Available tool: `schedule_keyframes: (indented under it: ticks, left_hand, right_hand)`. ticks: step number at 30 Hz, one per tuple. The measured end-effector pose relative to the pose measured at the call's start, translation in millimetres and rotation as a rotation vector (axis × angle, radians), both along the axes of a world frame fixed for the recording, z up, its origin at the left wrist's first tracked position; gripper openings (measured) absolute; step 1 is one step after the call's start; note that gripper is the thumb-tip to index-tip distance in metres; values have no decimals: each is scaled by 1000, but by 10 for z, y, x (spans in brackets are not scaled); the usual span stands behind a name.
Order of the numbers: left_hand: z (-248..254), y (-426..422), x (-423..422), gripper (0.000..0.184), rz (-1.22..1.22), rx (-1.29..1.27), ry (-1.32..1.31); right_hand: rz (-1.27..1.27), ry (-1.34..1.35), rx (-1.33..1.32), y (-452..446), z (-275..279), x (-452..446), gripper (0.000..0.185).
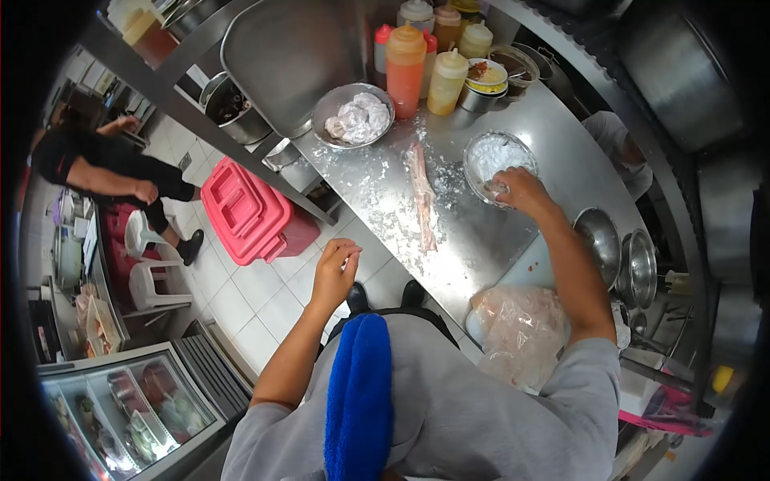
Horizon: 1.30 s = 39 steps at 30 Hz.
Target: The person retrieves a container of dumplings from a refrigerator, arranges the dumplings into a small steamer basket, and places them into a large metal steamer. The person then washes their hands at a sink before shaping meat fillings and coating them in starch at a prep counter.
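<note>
My right hand [520,189] reaches into a metal bowl [532,154] of white flour-like powder [493,154]. Its fingers are closed together at the powder near the bowl's near edge, and the fingertips are partly hidden. My left hand [336,271] hangs in front of my body, off the table's edge, with its fingers curled in and nothing visible in them. A long, thin strip of raw meat [422,196] lies on the steel table [469,240], with powder scattered around it. Farther left, another metal bowl [318,118] holds powder-coated pieces [361,119].
Squeeze bottles [405,72] and small containers [484,80] stand at the table's back. A clear bag of pale meat [521,325] rests near my right forearm, beside stacked metal bowls [597,240]. A red lidded bin [249,208] stands on the floor; another person [104,168] is at left.
</note>
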<state>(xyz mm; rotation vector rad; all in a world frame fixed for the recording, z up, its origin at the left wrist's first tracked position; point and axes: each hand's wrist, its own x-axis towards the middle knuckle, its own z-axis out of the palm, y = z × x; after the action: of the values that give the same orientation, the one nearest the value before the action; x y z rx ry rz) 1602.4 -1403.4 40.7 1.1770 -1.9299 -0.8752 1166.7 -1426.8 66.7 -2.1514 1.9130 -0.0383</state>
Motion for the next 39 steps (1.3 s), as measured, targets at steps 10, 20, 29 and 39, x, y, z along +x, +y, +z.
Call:
schedule_keyframes:
  ticks: [10,20,29,39]
  left_hand:
    - [-75,37,-121,11,-43,-41,39]
    - [-33,-2,-222,10,-99,-8,58]
    - [11,-70,-418,12,-219,-43,51]
    - [12,-14,-297,9,-171,38,51]
  right_hand:
    - [-201,37,-37,-128,111,29,18]
    - [-202,-103,-41,19,88,34,15]
    - [-126,-33,-100,-18,-74,-24,24]
    - [-394,-19,-46,-90,168,57,26]
